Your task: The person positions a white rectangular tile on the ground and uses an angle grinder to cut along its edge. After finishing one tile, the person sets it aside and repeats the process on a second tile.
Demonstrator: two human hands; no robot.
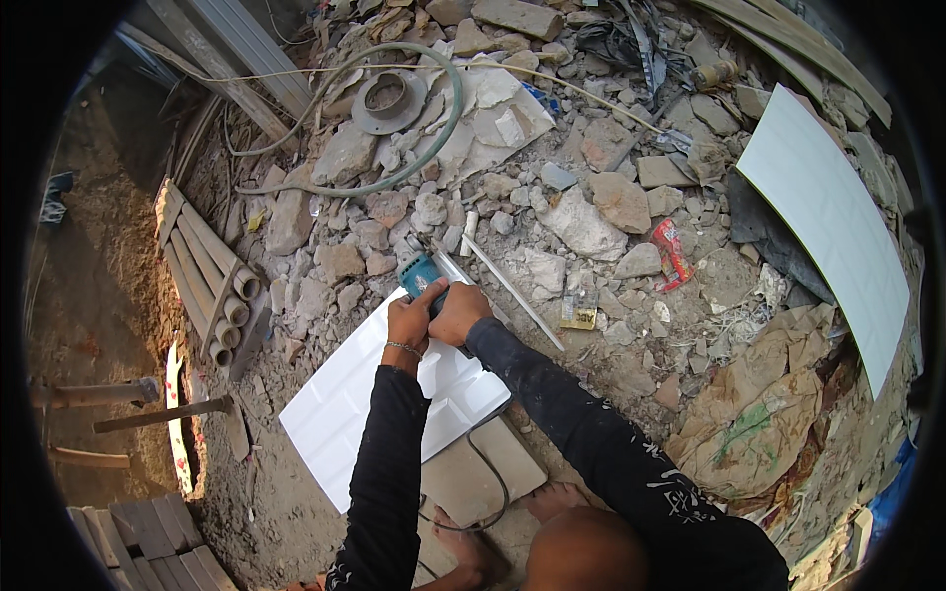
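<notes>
A teal angle grinder (420, 275) points away from me at the far edge of a white panel with a raised block pattern (340, 414). My left hand (406, 323) is closed round the grinder's body from the left. Behind it, my right hand (459, 313) grips the same tool from the right. The grinder's disc end reaches past the panel's far edge, and its exact contact there is too small to tell. A dark power cord (490, 455) runs below the panel, over a flat stone slab (483, 480) by my bare feet.
Broken rubble (581, 222) covers the ground ahead. A thin white strip (514, 294) lies right of the grinder. A green hose (455, 108) loops round a metal flange (384, 98). Tied pipes (202, 271) lie left; a second white panel (833, 212) leans right, beyond crumpled brown paper (754, 424).
</notes>
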